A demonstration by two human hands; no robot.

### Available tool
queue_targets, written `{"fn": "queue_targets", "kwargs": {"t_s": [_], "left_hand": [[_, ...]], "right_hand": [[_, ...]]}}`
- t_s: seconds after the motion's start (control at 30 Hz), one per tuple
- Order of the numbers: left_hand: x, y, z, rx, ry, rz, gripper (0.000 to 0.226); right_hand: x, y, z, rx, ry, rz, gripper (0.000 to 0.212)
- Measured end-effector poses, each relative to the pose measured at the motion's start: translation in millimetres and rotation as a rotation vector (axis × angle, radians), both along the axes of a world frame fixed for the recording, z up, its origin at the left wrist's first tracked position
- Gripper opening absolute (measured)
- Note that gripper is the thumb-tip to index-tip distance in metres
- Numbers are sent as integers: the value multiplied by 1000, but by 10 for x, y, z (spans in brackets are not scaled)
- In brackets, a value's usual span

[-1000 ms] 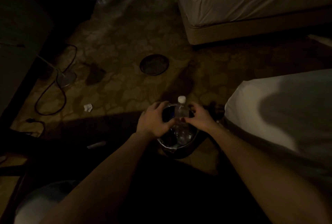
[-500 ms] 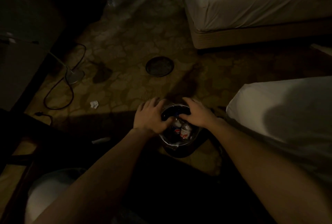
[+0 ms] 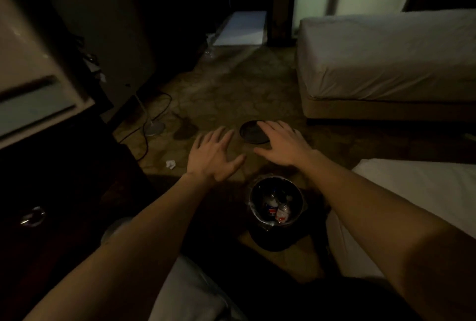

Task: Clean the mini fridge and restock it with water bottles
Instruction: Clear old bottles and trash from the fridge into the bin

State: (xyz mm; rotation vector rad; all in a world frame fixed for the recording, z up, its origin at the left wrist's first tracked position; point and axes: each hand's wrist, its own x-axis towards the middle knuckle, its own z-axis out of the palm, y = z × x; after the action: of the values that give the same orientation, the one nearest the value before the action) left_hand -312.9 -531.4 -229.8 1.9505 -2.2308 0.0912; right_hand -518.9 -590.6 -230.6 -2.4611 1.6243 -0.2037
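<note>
A dim room with a brown patterned carpet floor (image 3: 219, 94) fills the head view. A bed with a pale grey fitted sheet (image 3: 386, 55) stands at the far right on a tan base, and a second white-sheeted bed (image 3: 425, 192) cuts in from the near right edge. At the left rises a pale, light-coloured appliance door (image 3: 28, 70), blurred, above a dark wooden cabinet front (image 3: 64, 204) that carries a small metal ring pull (image 3: 32, 215). A flat white rectangular board (image 3: 240, 28) lies on the floor at the far side, by a dark post.

Two bare forearms reach out from the bottom corners. The left hand (image 3: 212, 154) and the right hand (image 3: 280, 144) hover palm down over the carpet, near each other but apart, fingers spread wide and holding nothing. Just below them, between the forearms, stands a small round dark waste bin with a shiny liner (image 3: 277, 202). Inside it lie clear plastic bottles with red and blue labels (image 3: 275, 208), the only bottles plainly in view; their exact number is hard to tell in the gloom.

Beyond the right fingers (image 3: 270, 126) a round dark flat lid (image 3: 251, 132) rests on the carpet, partly covered by that hand. To the left a thin white lamp stand with a round base (image 3: 154, 127) sits beside a looping black cable (image 3: 144, 137). A crumpled scrap of white paper (image 3: 170, 164) lies near the cabinet.
</note>
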Motion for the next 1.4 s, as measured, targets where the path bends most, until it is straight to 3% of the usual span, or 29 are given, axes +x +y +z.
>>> {"fn": "queue_targets", "kwargs": {"t_s": [0.73,1.4], "left_hand": [[1834,2065,1677,-338,-80,447,70],[3333,4283,2126,-381,-161,1055,64]], "right_hand": [[2133,1330,1695,-356,-234,527,77],[4317,2595,2438,-377,-332,1055,73]]}}
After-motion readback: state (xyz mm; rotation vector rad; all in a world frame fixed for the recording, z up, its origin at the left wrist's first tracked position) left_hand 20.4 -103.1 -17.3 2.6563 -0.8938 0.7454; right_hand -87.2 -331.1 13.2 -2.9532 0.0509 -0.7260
